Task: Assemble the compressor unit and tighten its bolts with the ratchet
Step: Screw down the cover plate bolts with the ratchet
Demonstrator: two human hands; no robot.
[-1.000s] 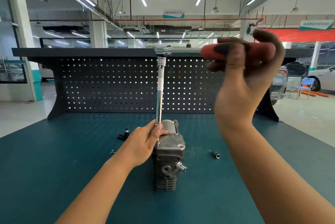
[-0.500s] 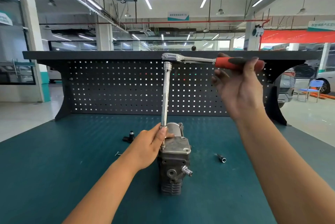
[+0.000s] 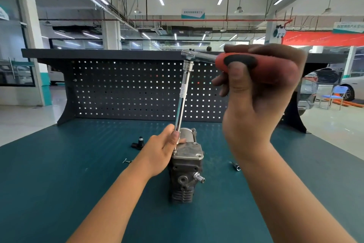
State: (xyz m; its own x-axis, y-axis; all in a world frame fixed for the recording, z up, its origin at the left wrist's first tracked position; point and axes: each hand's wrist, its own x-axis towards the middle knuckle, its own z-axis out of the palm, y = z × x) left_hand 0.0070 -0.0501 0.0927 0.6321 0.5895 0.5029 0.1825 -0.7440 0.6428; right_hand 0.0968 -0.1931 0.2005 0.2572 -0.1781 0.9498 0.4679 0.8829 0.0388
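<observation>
The grey metal compressor unit (image 3: 186,172) stands upright in the middle of the teal bench top. A long chrome extension bar (image 3: 183,97) rises from its top left corner up to the ratchet head (image 3: 188,55). My left hand (image 3: 164,150) pinches the bottom of the bar against the compressor's top plate. My right hand (image 3: 260,83) grips the ratchet's red and black handle (image 3: 236,63), raised high at the right. The bolt under the bar's tip is hidden by my left fingers.
A small black fitting (image 3: 138,143) lies left of the compressor, with a loose bolt (image 3: 126,161) nearer me. A loose socket (image 3: 235,166) lies to the right. The black pegboard back panel (image 3: 128,91) closes off the far edge of the bench top (image 3: 59,183).
My right hand swung the ratchet handle away and back toward me, closing fully round the grip. My left hand stayed at the bar's base. The view shifted slightly.
</observation>
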